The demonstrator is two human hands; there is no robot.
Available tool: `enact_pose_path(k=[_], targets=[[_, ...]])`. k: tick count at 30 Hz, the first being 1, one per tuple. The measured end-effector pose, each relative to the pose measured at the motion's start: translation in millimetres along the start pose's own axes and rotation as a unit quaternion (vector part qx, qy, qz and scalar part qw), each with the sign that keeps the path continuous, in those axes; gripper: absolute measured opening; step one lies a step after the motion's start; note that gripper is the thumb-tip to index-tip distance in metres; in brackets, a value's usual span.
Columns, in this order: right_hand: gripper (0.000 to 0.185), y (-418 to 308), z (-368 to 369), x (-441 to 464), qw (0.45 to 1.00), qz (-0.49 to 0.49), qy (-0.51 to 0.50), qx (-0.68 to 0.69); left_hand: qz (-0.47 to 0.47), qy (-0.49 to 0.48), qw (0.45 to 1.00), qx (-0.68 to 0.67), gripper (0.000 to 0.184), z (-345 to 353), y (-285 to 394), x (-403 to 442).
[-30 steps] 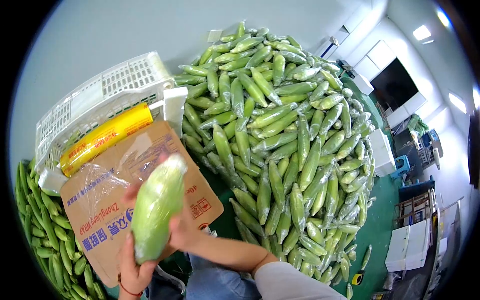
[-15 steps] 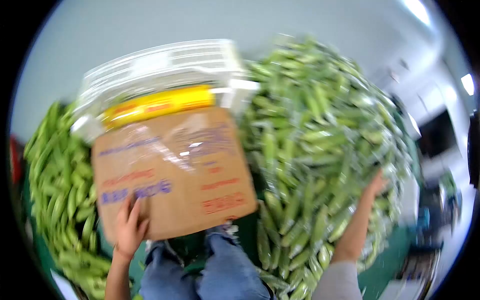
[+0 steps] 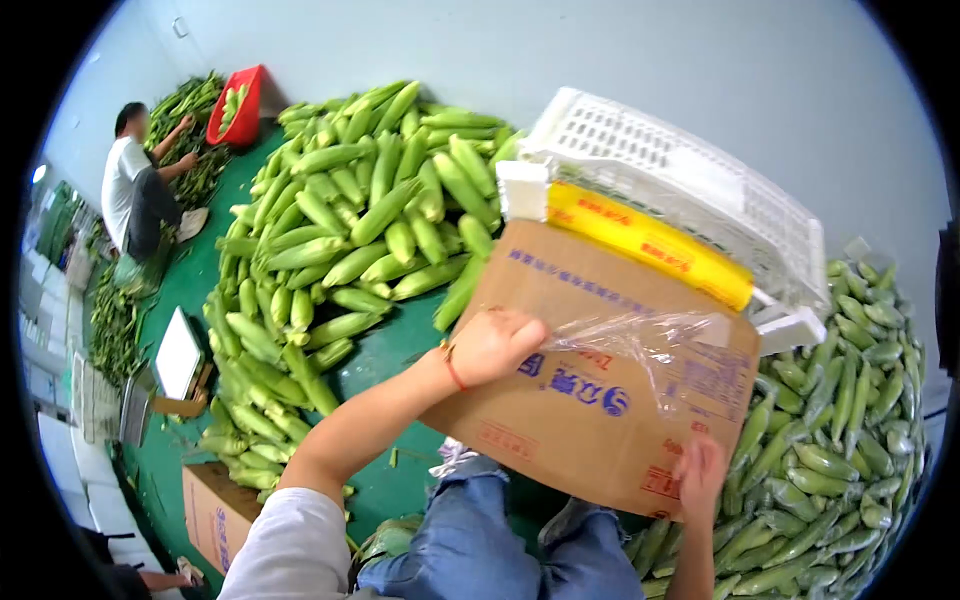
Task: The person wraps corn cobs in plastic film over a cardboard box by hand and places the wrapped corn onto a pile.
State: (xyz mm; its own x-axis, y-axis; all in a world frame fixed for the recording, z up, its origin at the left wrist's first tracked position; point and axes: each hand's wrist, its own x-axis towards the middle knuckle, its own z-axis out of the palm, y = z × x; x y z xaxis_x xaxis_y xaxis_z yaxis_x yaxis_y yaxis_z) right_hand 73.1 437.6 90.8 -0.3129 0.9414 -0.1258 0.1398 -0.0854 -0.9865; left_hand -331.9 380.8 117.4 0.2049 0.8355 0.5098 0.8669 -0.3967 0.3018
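My left hand [image 3: 495, 345] is closed at the left part of the cardboard sheet [image 3: 560, 440], at the end of a stretch of clear film [image 3: 630, 335]; what its fingers pinch is too small to make out. My right hand [image 3: 703, 468] is over the sheet's lower right, blurred, its fingers hard to read. Behind the cardboard lies a yellow roll [image 3: 650, 245], in front of a white plastic crate [image 3: 690, 165]. Unwrapped corn [image 3: 350, 220] is heaped to the left, film-wrapped corn [image 3: 830, 450] to the right.
A person [image 3: 135, 190] squats at the far left beside leafy husks [image 3: 200, 105] and a red basket [image 3: 245, 105]. Nearer are a white-topped scale [image 3: 180, 355] and a cardboard box [image 3: 215, 515]. Another person's arm [image 3: 165, 579] shows at lower left.
The view has swung left. The wrapped cob held a second ago is out of my hands. My left hand has closed near the film; my right hand has come back from the wrapped heap to the cardboard.
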Motion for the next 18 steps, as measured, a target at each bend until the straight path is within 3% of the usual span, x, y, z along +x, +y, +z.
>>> enact_pose_path(k=[3,5,7,10,13,15,17,18], targets=[[0.02,11,-10,-29,0.959,-0.152,-0.003,-0.238,-0.059,0.016,0.998,-0.019,0.012,-12,19,-51],[0.034,-11,17,-16,0.913,-0.163,0.033,-0.373,-0.086,0.02,0.996,-0.02,0.011,0,25,-64],[0.041,-31,36,8,0.885,-0.157,0.001,-0.438,-0.14,0.038,0.989,-0.037,0.011,6,31,-60],[0.029,-15,44,50,0.883,-0.185,-0.038,-0.43,-0.186,0.053,0.979,-0.069,0.011,6,32,-61],[0.017,-15,54,70,0.833,-0.317,-0.026,-0.453,-0.207,0.036,0.97,-0.12,0.008,8,25,-66],[0.008,-21,52,63,0.807,-0.352,-0.037,-0.472,-0.227,0.022,0.963,-0.145,0.009,12,21,-69],[0.012,21,20,40,0.963,-0.097,-0.005,-0.25,-0.234,0.042,0.957,-0.166,0.01,9,20,-71],[0.014,20,10,27,0.962,-0.091,0.031,-0.254,-0.217,0.06,0.965,-0.135,0.01,3,22,-74]])
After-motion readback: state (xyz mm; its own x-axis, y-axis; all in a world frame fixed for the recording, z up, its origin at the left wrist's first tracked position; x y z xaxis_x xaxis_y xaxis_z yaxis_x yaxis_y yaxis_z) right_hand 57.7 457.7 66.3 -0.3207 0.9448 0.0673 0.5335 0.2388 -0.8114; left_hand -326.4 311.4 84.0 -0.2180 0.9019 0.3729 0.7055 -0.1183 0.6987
